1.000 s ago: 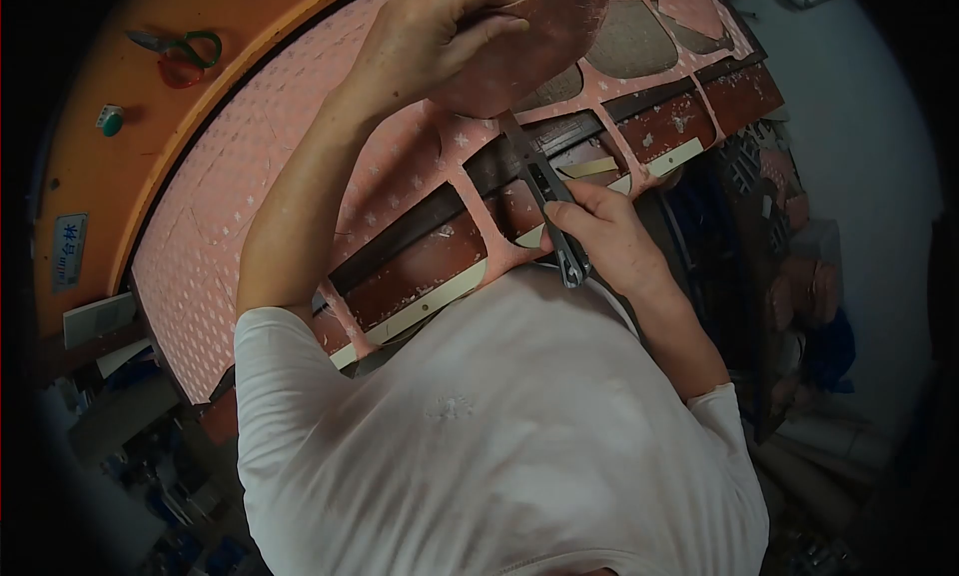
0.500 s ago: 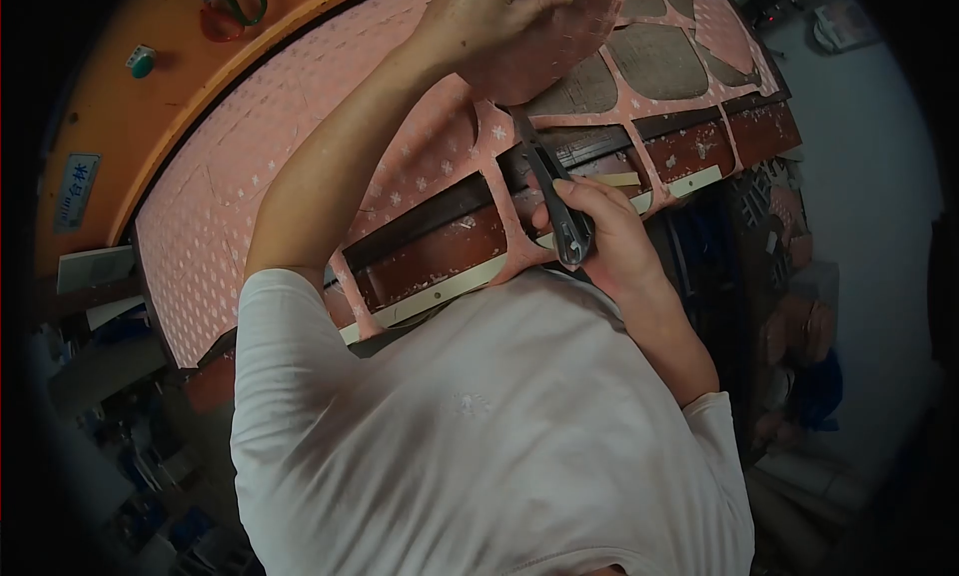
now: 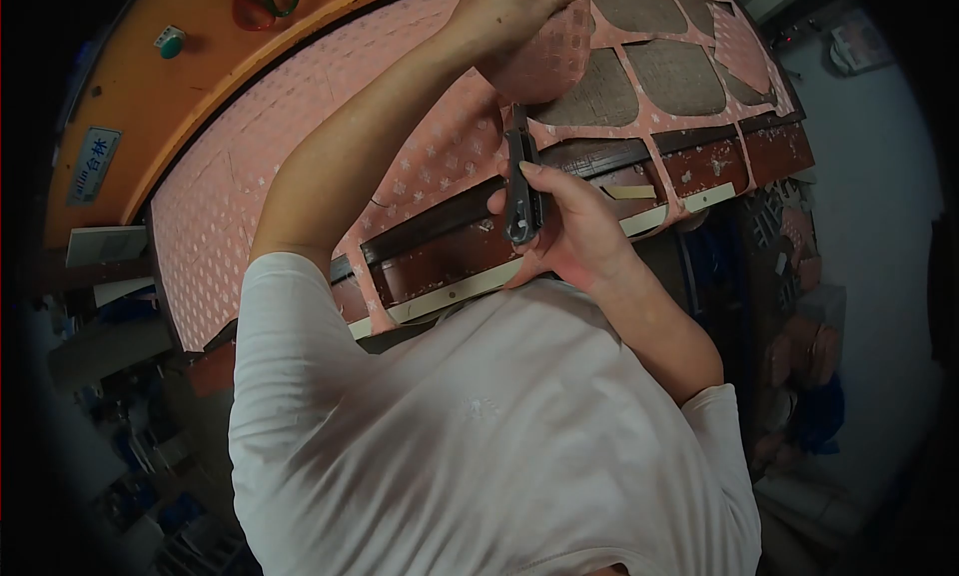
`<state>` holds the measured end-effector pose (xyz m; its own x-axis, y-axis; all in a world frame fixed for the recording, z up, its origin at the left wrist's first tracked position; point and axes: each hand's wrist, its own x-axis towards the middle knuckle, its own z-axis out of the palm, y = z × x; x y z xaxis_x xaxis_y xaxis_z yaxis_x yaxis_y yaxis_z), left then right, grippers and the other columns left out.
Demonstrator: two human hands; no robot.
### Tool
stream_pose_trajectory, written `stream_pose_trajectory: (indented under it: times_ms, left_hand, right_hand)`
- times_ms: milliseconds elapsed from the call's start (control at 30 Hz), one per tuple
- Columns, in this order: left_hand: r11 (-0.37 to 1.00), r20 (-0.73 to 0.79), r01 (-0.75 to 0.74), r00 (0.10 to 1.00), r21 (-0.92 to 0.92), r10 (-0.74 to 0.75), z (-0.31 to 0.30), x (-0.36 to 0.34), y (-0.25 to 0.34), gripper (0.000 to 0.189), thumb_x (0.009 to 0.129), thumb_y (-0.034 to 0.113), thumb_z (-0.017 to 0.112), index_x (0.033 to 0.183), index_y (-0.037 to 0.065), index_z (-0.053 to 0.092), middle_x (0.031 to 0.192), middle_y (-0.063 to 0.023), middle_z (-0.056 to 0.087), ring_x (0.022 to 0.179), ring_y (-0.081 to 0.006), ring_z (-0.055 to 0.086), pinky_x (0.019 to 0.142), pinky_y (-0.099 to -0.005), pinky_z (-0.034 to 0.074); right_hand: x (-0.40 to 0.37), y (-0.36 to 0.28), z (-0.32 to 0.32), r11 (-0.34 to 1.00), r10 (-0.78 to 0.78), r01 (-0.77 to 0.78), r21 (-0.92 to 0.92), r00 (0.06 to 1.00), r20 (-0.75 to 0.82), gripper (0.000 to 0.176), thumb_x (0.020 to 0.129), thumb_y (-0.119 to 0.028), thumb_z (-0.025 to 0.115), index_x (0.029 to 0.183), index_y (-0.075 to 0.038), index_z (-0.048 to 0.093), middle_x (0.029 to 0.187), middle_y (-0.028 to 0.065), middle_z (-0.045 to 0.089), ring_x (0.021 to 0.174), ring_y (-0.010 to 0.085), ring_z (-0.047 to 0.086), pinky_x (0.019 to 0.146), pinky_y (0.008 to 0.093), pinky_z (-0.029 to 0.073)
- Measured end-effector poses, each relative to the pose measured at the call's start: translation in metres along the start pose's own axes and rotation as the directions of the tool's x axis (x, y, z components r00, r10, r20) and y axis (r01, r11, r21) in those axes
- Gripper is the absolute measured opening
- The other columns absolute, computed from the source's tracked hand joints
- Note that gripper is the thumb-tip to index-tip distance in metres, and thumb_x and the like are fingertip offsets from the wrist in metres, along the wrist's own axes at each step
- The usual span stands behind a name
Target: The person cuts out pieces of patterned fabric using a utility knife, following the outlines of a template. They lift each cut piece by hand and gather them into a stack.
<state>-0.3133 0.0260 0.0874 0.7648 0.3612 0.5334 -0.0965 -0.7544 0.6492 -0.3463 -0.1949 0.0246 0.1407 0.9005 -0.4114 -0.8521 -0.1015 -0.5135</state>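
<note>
My left hand (image 3: pixel 509 16), at the top of the view, pinches a piece of pink fabric (image 3: pixel 549 61) lifted off the table. In my right hand (image 3: pixel 569 211) is a black utility knife (image 3: pixel 521 191), its fingers closed round the handle. The knife points away from my body, with its tip beside the lower edge of the lifted piece. Patterned pink fabric (image 3: pixel 430 166) covers the left of the table. To the right, narrow pink strips (image 3: pixel 654 121) surround large cut-out openings over a grey-brown surface.
Scissors (image 3: pixel 265 1) and a small green-topped item (image 3: pixel 172 44) lie on the orange surface at upper left. A pale strip (image 3: pixel 450 296) runs along the table's near edge. Stacked pink pieces (image 3: pixel 804 351) are at the right.
My right hand and the knife have moved left, and the knife now stands more upright. The lifted fabric piece hangs at a different angle, and the view has shifted slightly.
</note>
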Motion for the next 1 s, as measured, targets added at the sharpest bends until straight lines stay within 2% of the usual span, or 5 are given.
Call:
stream_pose_trajectory:
  times_ms: [133, 533, 667, 867, 1000]
  left_hand:
    - [0.999, -0.011, 0.037, 0.999, -0.018, -0.037, -0.003, 0.003, -0.001, 0.025, 0.093, 0.018, 0.070, 0.110, 0.000, 0.066, 0.088, -0.0083, 0.072, 0.078, -0.0177, 0.068, 0.070, -0.0309, 0.054]
    - [0.920, 0.133, 0.274, 0.960, -0.279, -0.246, -0.017, 0.020, -0.027, 0.027, 0.093, 0.016, 0.069, 0.112, -0.003, 0.065, 0.088, -0.0080, 0.072, 0.079, -0.0150, 0.068, 0.071, -0.0296, 0.054]
    - [0.796, 0.334, 0.426, 0.894, -0.430, -0.298, 0.000, 0.023, -0.031, 0.034, 0.096, 0.016, 0.065, 0.121, -0.005, 0.057, 0.097, -0.0084, 0.070, 0.084, -0.0119, 0.067, 0.074, -0.0269, 0.055]
    - [0.669, 0.344, 0.395, 0.914, -0.630, -0.216, 0.084, 0.078, -0.018, 0.032, 0.096, 0.018, 0.066, 0.117, -0.004, 0.058, 0.097, -0.0071, 0.068, 0.081, -0.0113, 0.065, 0.070, -0.0248, 0.054]
    - [0.796, 0.310, 0.491, 0.865, -0.355, -0.395, 0.124, 0.097, 0.022, 0.052, 0.098, 0.034, 0.063, 0.131, -0.005, 0.055, 0.105, -0.0119, 0.068, 0.091, -0.0166, 0.066, 0.082, -0.0310, 0.055]
  right_hand:
    - [0.024, 0.007, 0.013, 0.997, -0.075, 0.075, 0.005, 0.993, 0.095, 0.024, 0.103, -0.027, 0.053, 0.116, -0.009, 0.060, 0.094, 0.0115, 0.072, 0.075, 0.0154, 0.071, 0.058, 0.0267, 0.058]
    - [-0.003, 0.001, -0.027, 0.956, -0.212, 0.187, -0.226, 0.973, -0.091, 0.024, 0.103, -0.024, 0.052, 0.117, -0.006, 0.058, 0.095, 0.0130, 0.073, 0.073, 0.0167, 0.070, 0.061, 0.0315, 0.057]
    - [-0.050, -0.006, -0.062, 0.910, -0.375, 0.314, -0.272, 0.903, -0.210, 0.021, 0.103, -0.023, 0.050, 0.112, -0.005, 0.057, 0.091, 0.0120, 0.072, 0.064, 0.0114, 0.064, 0.049, 0.0244, 0.047]
    - [-0.089, -0.020, -0.094, 0.848, -0.528, 0.453, -0.274, 0.769, -0.362, 0.026, 0.102, -0.023, 0.049, 0.117, -0.003, 0.056, 0.090, 0.0124, 0.072, 0.059, 0.0091, 0.060, 0.049, 0.0234, 0.045]
    - [-0.099, -0.038, -0.110, 0.821, -0.569, 0.489, -0.293, 0.740, -0.360, 0.025, 0.102, -0.022, 0.048, 0.117, -0.004, 0.055, 0.089, 0.0125, 0.072, 0.060, 0.0095, 0.060, 0.050, 0.0234, 0.044]
